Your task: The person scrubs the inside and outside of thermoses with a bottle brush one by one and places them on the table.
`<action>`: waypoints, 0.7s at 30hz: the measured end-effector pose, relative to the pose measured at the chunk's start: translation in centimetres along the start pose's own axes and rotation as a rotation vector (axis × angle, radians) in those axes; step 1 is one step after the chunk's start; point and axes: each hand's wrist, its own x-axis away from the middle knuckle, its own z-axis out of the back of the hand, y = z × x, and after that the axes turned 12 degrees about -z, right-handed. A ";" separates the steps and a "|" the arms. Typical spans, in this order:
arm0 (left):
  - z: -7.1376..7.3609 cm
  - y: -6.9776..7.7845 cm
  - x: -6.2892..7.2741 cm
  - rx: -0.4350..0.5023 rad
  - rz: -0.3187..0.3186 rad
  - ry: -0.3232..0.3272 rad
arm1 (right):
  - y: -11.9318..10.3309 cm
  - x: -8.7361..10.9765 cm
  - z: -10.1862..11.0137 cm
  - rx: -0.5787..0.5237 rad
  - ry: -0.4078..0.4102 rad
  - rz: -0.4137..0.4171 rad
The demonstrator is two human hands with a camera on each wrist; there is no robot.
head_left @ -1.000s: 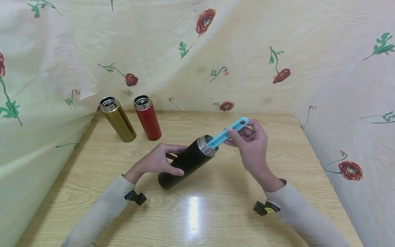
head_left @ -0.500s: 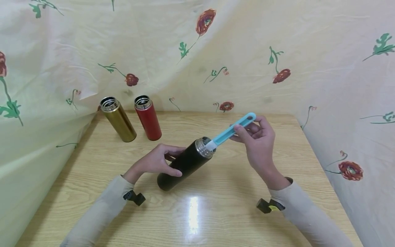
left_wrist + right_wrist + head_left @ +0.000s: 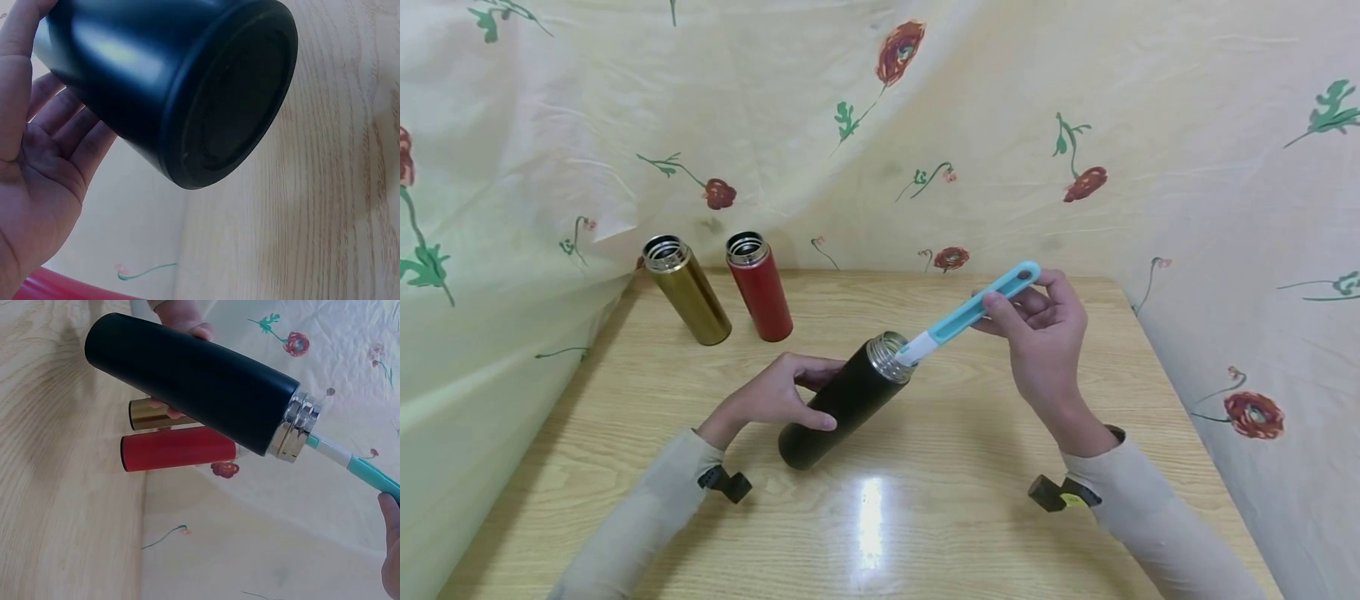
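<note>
My left hand (image 3: 775,390) grips a black thermos flask (image 3: 844,410) round its body, thumb on the near side. The flask tilts, its lidless steel mouth pointing up and right; its round dark base (image 3: 240,100) fills much of the left wrist view. My right hand (image 3: 1043,346) pinches the light blue handle of a bottle brush (image 3: 973,310) near its holed end. The white neck of the brush runs into the flask mouth, and its head is hidden inside. In the right wrist view the brush handle (image 3: 373,475) slants out of the steel neck (image 3: 295,428).
At the back left a gold flask (image 3: 694,302) and a red flask (image 3: 763,296) stand side by side, both without lids. A flowered cloth (image 3: 820,125) hangs behind and along both sides of the wooden table (image 3: 955,517).
My right hand has moved up and right, drawing the brush partly out so its white neck shows. The black flask and left hand have shifted slightly left and down.
</note>
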 end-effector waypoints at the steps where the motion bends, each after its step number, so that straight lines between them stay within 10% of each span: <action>1: 0.0 0.0 0.1 0.000 -0.003 0.004 | -0.1 0.0 0.0 -0.001 0.002 0.000; 21: -0.7 0.0 0.0 0.034 -0.038 0.053 | -0.4 -0.2 -0.8 -0.015 0.000 0.036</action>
